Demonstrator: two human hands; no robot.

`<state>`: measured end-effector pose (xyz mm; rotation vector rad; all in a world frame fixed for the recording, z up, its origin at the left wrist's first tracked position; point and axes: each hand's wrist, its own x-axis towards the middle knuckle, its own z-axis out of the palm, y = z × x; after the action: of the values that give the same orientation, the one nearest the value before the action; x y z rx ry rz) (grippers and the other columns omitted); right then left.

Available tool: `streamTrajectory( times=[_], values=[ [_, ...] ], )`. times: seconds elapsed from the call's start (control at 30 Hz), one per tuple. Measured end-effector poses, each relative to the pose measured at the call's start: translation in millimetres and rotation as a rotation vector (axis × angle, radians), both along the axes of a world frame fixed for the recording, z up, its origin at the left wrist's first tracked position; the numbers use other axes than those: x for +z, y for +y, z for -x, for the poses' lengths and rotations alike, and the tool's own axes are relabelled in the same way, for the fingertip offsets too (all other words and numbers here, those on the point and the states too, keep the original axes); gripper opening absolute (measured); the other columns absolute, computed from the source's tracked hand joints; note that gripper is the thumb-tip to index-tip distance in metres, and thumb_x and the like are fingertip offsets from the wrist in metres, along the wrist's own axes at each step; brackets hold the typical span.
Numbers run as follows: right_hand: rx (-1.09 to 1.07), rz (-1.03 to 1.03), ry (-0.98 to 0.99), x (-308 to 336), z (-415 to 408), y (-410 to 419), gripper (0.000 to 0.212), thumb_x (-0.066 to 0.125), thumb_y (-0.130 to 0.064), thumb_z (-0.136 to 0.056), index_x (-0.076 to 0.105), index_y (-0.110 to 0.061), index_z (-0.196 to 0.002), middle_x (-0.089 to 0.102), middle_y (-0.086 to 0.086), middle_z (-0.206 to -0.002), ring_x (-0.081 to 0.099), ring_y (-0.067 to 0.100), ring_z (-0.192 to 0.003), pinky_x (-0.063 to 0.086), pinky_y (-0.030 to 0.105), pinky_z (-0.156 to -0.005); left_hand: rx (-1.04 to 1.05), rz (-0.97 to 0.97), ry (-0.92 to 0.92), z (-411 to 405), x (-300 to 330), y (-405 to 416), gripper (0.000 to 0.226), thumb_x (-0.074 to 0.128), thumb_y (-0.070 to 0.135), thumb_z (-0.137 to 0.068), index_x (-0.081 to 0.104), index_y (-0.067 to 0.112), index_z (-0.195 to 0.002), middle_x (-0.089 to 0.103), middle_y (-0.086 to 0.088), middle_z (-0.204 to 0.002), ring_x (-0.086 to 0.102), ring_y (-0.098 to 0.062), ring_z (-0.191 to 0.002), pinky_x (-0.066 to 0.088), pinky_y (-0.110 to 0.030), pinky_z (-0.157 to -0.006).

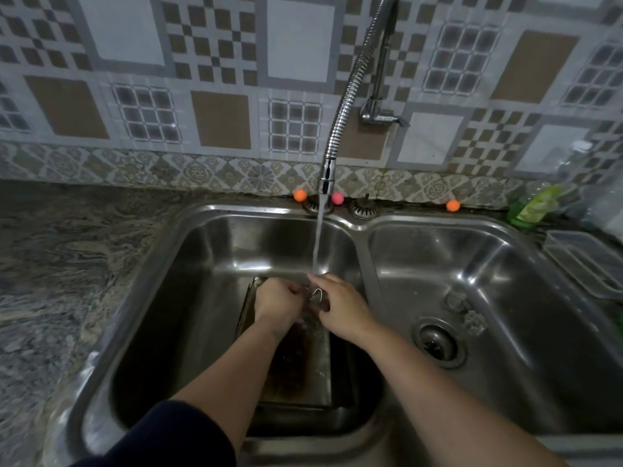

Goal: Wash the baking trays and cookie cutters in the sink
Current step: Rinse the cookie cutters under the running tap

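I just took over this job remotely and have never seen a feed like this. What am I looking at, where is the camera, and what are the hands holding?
There is one picture, from a camera worn on a person's head, looking down at a double steel sink. No machine: these are bare hands. Water runs from the tap into the left basin. The left hand and right hand meet under the stream, gripping a small metal cookie cutter, mostly hidden. A baking tray lies below them in that basin. More cutters sit in the right basin near the drain. A green bottle stands on the counter at right.
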<state>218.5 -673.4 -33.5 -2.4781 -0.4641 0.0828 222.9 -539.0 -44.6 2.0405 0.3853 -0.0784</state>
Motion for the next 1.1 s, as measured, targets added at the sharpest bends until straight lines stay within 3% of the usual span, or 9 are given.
streamTrajectory(
  times=[0.1, 0.27, 0.47, 0.53, 0.6, 0.67, 0.77, 0.87, 1.1],
  values=[
    [-0.008, -0.028, -0.03, 1, -1, -5, 0.066, 0.066, 0.0, -0.08, 0.047, -0.019, -0.14, 0.048, -0.003, -0.139, 0.045, 0.015, -0.128, 0.037, 0.03, -0.108, 0.031, 0.001, -0.059, -1, 14, -10, 0.018, 0.061, 0.009, -0.081, 0.077, 0.017, -0.083, 0.074, -0.004, -0.083, 0.069, -0.019, -0.079, 0.056, -0.03, -0.076],
    [-0.07, 0.236, -0.376, 16, -2, -35, 0.058, 0.066, 0.0, -0.075, 0.055, -0.012, -0.13, 0.054, 0.005, -0.126, 0.05, 0.029, -0.111, 0.046, 0.041, -0.093, 0.065, 0.167, -0.104, -6, 27, -39, 0.022, 0.061, 0.014, -0.082, 0.074, 0.015, -0.1, 0.073, -0.001, -0.096, 0.067, -0.018, -0.093, 0.053, -0.034, -0.091],
    [-0.134, 0.392, -0.371, 23, 2, -93, 0.069, 0.056, -0.001, -0.081, 0.036, -0.014, -0.145, 0.046, 0.004, -0.137, 0.042, 0.029, -0.119, 0.036, 0.039, -0.101, -0.014, 0.271, -0.144, -13, 25, -96, 0.026, 0.068, 0.021, -0.084, 0.069, 0.018, -0.11, 0.074, 0.0, -0.096, 0.071, -0.013, -0.083, 0.058, -0.033, -0.082],
    [-0.192, 0.361, -0.36, 18, 1, -114, 0.067, 0.058, -0.002, -0.08, 0.041, -0.017, -0.143, 0.05, 0.003, -0.133, 0.045, 0.028, -0.118, 0.036, 0.037, -0.099, -0.116, 0.109, -0.245, -11, 24, -115, 0.029, 0.065, 0.023, -0.089, 0.066, 0.012, -0.116, 0.072, -0.004, -0.106, 0.067, -0.014, -0.092, 0.052, -0.027, -0.084],
    [-0.283, 0.31, -0.302, 13, -1, -139, 0.06, 0.062, -0.009, -0.081, 0.047, -0.023, -0.137, 0.053, -0.001, -0.131, 0.046, 0.025, -0.119, 0.037, 0.035, -0.099, -0.255, -0.159, -0.347, -8, 21, -131, 0.037, 0.055, 0.027, -0.094, 0.058, 0.01, -0.127, 0.063, -0.007, -0.125, 0.06, -0.02, -0.114, 0.045, -0.028, -0.094],
    [-0.36, 0.326, -0.219, 2, -1, -168, 0.053, 0.064, -0.022, -0.085, 0.048, -0.027, -0.135, 0.054, -0.004, -0.133, 0.045, 0.023, -0.123, 0.036, 0.037, -0.104, -0.38, -0.426, -0.311, -4, 13, -143, 0.052, 0.045, 0.033, -0.098, 0.039, 0.01, -0.144, 0.036, -0.008, -0.152, 0.032, -0.021, -0.141, 0.029, -0.035, -0.114],
    [-0.451, 0.366, -0.077, -22, -2, -212, 0.05, 0.062, -0.032, -0.088, 0.048, -0.028, -0.135, 0.052, -0.002, -0.137, 0.042, 0.023, -0.13, 0.034, 0.043, -0.108, -0.483, -0.721, -0.09, -1, -3, -155, 0.069, 0.027, 0.046, -0.1, 0.001, 0.011, -0.153, -0.011, -0.003, -0.161, -0.013, -0.015, -0.148, 0.001, -0.046, -0.119],
    [-0.55, 0.322, 0.03, -45, -8, -246, 0.048, 0.063, -0.032, -0.085, 0.051, -0.026, -0.131, 0.053, 0.003, -0.135, 0.045, 0.025, -0.126, 0.042, 0.04, -0.102, -0.486, -0.833, -0.025, 1, -10, -160, 0.075, 0.021, 0.051, -0.098, -0.012, 0.011, -0.151, -0.025, -0.003, -0.158, -0.024, -0.016, -0.144, -0.003, -0.052, -0.118],
    [-0.807, 0.302, 0.276, -81, -31, -310, 0.038, 0.063, -0.029, -0.087, 0.059, -0.017, -0.123, 0.057, 0.008, -0.123, 0.055, 0.028, -0.113, 0.052, 0.037, -0.087, -0.409, -0.858, -0.086, 1, -15, -165, 0.083, 0.026, 0.06, -0.093, -0.01, 0.012, -0.152, -0.02, -0.002, -0.159, -0.021, -0.015, -0.145, 0.001, -0.048, -0.12]
  ],
)
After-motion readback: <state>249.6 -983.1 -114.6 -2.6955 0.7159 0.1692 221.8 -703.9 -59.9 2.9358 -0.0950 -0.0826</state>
